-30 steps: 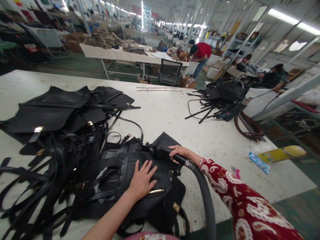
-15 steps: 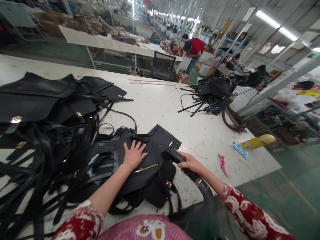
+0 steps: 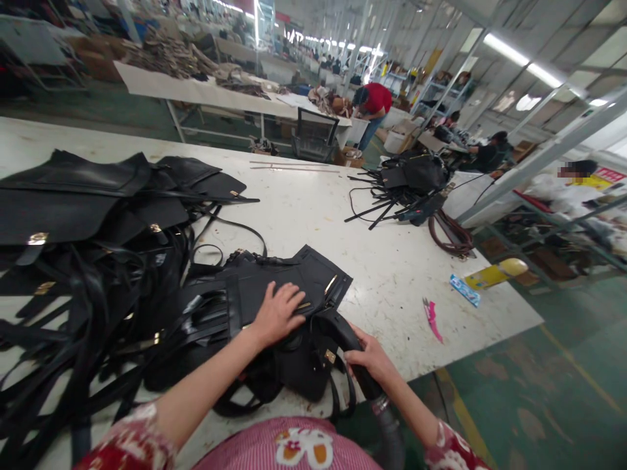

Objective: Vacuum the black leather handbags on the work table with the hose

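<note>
A black leather bag (image 3: 257,284) lies on the white table (image 3: 392,313) in front of me, with a gold zip and a gold clasp showing. My left hand (image 3: 279,314) rests flat on it, fingers stretched out, close to the zip. Wrapped round the black handle of a hose nozzle (image 3: 343,333) is my right hand (image 3: 371,356). The nozzle's head touches or nearly touches the bag's right part; exact contact is hard to make out. Its grey hose runs down past the table edge beside my apron (image 3: 255,447).
Black bags with tangled straps (image 3: 73,215) are piled at the left. Farther right lie more black bags (image 3: 416,176), a brown coiled strap (image 3: 448,235), a yellow spray can (image 3: 497,274), a blue packet (image 3: 465,290) and pink snips (image 3: 432,320). People work beyond the table.
My left hand has slid right and slightly down across the bag. The nozzle in my right hand has shifted a little lower and tilted more steeply.
</note>
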A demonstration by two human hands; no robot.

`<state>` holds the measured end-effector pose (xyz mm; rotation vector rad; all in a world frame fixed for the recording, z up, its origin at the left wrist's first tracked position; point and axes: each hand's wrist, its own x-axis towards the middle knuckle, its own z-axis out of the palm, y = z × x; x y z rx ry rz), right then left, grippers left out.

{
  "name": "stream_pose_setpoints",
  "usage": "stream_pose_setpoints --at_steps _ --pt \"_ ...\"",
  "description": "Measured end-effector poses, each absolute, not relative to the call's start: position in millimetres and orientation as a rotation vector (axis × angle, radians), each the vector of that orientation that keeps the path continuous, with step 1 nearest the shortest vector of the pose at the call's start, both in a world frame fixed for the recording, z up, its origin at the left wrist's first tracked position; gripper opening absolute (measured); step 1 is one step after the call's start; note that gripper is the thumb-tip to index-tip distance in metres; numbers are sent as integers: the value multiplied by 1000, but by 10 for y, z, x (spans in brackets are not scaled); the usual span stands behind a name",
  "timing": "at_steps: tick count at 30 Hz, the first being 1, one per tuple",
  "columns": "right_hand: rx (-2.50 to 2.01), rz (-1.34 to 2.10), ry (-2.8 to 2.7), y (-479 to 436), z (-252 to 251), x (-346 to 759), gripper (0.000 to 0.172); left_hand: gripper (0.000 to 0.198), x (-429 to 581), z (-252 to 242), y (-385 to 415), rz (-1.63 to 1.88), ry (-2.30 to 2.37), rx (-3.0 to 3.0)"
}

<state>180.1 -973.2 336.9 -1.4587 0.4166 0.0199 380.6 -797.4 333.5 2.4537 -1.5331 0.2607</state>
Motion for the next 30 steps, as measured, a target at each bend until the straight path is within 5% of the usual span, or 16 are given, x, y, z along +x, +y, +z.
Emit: stream_pose_setpoints --at_steps 3,12,20,30 --pt "-1435 -15 432 -9733 3364 1828 76 66 3400 3229 -7894 132 -1756 2382" --pt "-1449 -149 518 -9792 3508 1799 85 48 3588 3294 -8006 68 -1642 2449" --pt "-1494 19 488 -9821 3330 1631 82 58 3559 3262 -7974 95 -1749 2370" --pt "-1407 62 340 -9724 3178 2063 76 36 3698 3171 -7939 -121 -1698 2199"
